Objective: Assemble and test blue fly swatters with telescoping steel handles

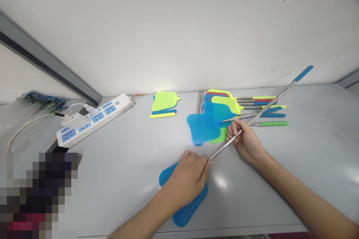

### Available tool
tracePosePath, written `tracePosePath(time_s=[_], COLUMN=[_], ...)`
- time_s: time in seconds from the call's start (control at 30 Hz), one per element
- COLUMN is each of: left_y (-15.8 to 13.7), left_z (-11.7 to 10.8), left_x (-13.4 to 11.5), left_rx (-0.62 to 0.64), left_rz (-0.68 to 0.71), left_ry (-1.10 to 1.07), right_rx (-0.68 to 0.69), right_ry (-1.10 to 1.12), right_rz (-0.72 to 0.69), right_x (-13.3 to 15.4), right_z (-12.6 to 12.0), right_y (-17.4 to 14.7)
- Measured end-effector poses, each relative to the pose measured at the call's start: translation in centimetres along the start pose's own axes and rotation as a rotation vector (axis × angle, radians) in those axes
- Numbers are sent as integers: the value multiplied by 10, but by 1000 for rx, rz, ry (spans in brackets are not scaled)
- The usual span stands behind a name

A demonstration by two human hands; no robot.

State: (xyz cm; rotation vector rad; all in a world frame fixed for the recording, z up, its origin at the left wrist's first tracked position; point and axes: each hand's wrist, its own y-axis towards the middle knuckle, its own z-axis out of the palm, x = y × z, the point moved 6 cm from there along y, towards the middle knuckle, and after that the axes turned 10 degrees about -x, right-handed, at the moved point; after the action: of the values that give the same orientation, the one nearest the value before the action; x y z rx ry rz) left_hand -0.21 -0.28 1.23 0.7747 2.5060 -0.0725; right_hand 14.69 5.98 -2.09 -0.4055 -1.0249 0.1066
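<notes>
A blue fly swatter [186, 214] with an extended metal rod slants across the front of the table, its blue grip raised at the upper right. My left hand [192, 173] is closed around the neck, where the perforated head meets the rod, and covers that joint. Midway along the rod, my right hand [242, 138] is closed with its fingers wrapped round the metal. Just behind my right hand lies a pile of assembled fly swatters [203, 129] in blue, yellow, green and red, grips pointing right.
Loose yellow and blue swatter heads [165, 101] lie near the wall, with two loose grips [162, 115] before them. Metal rods [199, 102] rest beside the pile. A power strip [95, 119] with plugs and cables stands left, near a plastic bag [30, 119].
</notes>
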Motion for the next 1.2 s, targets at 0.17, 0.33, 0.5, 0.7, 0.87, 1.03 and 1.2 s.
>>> tracePosePath(time_s=[0.17,0.33,0.5,0.7,0.87,1.03,1.2], left_y=[-1,-1,-1,-1,-1,-2,-2], left_z=[1,3,2,5,8,8,10], left_x=[0,0,1,-1,-5,-3,-3], left_rx=[10,52,52,77,115,112,97], left_rz=[1,4,-2,-11,3,-7,5], left_ry=[7,21,9,1,-26,-19,-16], right_rx=[0,-17,-18,-18,-35,-55,-34], right_ry=[-19,-20,-10,-9,34,89,148], right_rz=[-5,5,11,-27,-20,-34,-19], right_x=[-1,-1,-2,-1,-1,-1,-3], right_z=[-2,-2,-2,-1,2,3,5], right_y=[0,1,2,-1,-5,-8,-10])
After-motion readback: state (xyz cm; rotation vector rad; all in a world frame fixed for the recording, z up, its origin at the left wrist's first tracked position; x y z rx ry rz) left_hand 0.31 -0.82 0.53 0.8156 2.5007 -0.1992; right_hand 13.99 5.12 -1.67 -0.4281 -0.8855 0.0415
